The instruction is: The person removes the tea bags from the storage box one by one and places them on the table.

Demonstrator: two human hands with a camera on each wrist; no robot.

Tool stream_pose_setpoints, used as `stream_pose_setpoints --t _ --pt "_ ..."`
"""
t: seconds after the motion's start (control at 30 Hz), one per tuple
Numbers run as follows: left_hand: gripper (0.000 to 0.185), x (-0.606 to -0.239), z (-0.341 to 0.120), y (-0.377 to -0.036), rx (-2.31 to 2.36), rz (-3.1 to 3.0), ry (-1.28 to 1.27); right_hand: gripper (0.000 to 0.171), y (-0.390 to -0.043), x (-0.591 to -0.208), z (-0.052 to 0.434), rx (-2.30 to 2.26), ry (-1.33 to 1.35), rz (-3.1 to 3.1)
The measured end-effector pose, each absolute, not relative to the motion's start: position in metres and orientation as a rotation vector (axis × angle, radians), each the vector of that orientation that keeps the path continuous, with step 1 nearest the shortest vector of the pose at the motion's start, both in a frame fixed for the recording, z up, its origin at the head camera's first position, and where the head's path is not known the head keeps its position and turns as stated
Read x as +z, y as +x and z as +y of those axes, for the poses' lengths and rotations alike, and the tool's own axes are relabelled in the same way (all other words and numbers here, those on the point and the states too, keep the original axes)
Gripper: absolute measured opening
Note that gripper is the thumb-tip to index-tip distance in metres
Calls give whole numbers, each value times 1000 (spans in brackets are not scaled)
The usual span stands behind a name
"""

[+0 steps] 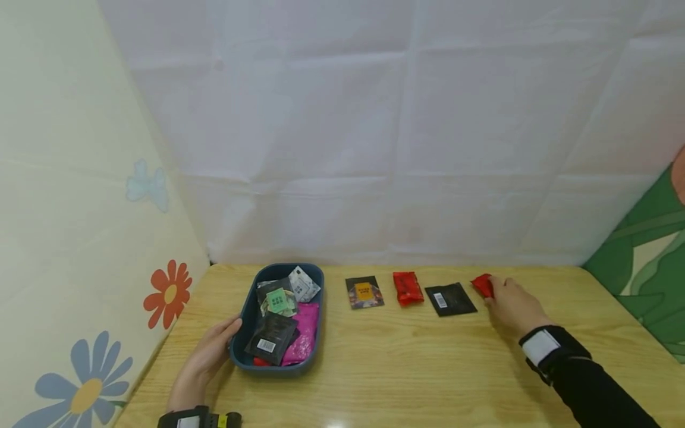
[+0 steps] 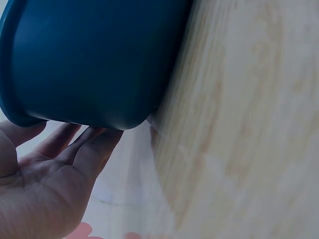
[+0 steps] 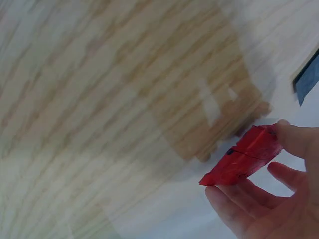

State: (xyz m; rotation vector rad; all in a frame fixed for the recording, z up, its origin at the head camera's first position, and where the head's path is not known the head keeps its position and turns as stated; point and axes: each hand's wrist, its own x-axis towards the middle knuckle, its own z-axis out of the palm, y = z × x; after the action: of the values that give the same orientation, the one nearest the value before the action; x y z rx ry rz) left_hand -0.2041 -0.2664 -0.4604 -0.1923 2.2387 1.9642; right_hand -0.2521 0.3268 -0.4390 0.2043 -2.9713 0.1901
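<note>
A small red crinkled foil packet (image 1: 483,285) is pinched between the thumb and the fingers of the right hand (image 1: 512,307), at the right end of a row on the light wooden table (image 1: 428,368). In the right wrist view the same red packet (image 3: 245,156) is seen held by its edge in the fingertips (image 3: 291,139), tilted, and it cannot be told whether it touches the table. Just beside it, to the left, a flat black sachet with a white barcode label (image 1: 450,299) is laid on the wood. Next to that one a second red foil packet (image 1: 408,288) is placed, and further left a dark square sachet with an orange label (image 1: 364,292). These three are lying flat and apart from each other.

The left hand (image 1: 210,355) is rested with straight, relaxed fingers against the outer left wall of a dark blue oval plastic tray (image 1: 242,315); nothing is gripped by it. In the left wrist view the fingers (image 2: 92,149) are seen touching the underside edge of the blue tray (image 2: 94,59). Inside the tray several sachets are piled: a black one with a barcode (image 1: 272,339), a pink one (image 1: 304,330), a green-labelled one (image 1: 278,300) and a grey-white one (image 1: 304,284).
</note>
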Motion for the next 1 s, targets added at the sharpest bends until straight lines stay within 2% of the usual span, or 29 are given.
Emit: stream_pose_setpoints --t 0.47,0.77,1.0 --pt "58 -458 -264 -206 1962 2202 -166 39 -252 -433 331 200 155 -3030" --pt "55 -460 -268 -204 1973 2221 -190 51 -253 -438 331 292 87 -3074" --pt "57 -459 -268 -204 1969 2217 -182 48 -248 -436 318 68 274 -2924"
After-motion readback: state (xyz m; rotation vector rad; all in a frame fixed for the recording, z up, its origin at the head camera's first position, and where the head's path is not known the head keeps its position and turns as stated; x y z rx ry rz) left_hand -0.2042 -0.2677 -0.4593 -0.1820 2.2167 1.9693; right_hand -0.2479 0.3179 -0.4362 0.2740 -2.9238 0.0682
